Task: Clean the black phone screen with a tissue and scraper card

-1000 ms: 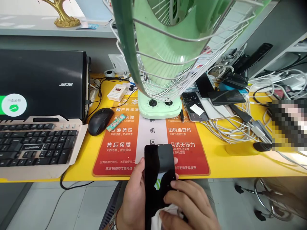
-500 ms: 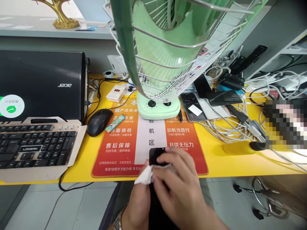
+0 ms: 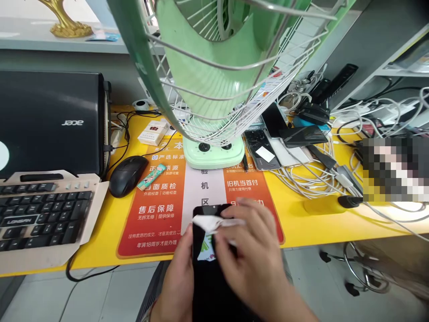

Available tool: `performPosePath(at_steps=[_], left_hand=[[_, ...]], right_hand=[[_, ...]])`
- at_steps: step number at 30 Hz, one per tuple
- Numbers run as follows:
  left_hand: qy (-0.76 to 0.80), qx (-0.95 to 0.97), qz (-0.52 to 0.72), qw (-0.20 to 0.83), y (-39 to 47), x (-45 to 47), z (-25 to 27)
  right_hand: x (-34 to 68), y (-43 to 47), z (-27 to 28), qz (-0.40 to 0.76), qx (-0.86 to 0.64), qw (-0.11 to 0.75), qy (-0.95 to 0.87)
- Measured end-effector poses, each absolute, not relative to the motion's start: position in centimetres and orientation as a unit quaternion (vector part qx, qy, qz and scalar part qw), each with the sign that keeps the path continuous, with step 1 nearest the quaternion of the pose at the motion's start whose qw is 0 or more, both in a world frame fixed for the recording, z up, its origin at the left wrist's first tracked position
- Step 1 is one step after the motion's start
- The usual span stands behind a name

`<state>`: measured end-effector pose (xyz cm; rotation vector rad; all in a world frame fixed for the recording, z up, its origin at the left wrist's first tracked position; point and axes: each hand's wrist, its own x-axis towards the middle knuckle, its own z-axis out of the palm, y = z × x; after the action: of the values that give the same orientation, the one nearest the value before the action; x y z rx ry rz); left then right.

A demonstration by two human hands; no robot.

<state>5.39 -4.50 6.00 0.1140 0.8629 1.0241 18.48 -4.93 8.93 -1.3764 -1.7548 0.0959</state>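
My left hand is closed along the left edge of a black smartphone, just in front of the table's edge. In my right hand is a white tissue, pinched in the fingers and lying across the upper part of the phone's dark screen. Below the tissue, a green and white patch with small pink marks shows; whether it is on the screen or a reflection I cannot tell. The phone's lower part merges with something black behind it, and my right fingers cover its right side.
A green fan stands on the printed orange mat. To the left are a black mouse, keyboard and Acer laptop. Several phones, tangled cables and a yellow bottle lie to the right.
My right hand has spread the tissue over the phone's upper end, where it hung at the left edge before. The phone stands more upright in view, and the whole view has shifted slightly.
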Motion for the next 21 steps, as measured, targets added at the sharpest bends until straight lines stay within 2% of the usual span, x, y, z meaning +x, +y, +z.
performPosePath(at_steps=[2,7,11,15,21], left_hand=[[0.411,0.026,0.447,0.794,-4.2,5.5,6.8],[0.455,0.004,0.413,0.789,-3.7,5.7,8.5],[0.44,0.016,0.404,0.802,-2.8,5.6,8.9],[0.398,0.045,0.446,0.8,-1.2,6.4,8.8],[0.401,0.04,0.562,0.722,0.6,9.0,8.0]], right_hand=[[20.0,-4.9,8.7,0.039,-0.583,0.445,-0.678],[23.4,-5.6,8.0,0.139,-0.639,0.446,-0.611],[24.0,-6.9,6.8,0.172,-0.689,0.449,-0.542],[24.1,-7.3,5.4,0.22,-0.687,0.47,-0.509],[24.9,-7.1,4.5,0.234,-0.681,0.464,-0.517]])
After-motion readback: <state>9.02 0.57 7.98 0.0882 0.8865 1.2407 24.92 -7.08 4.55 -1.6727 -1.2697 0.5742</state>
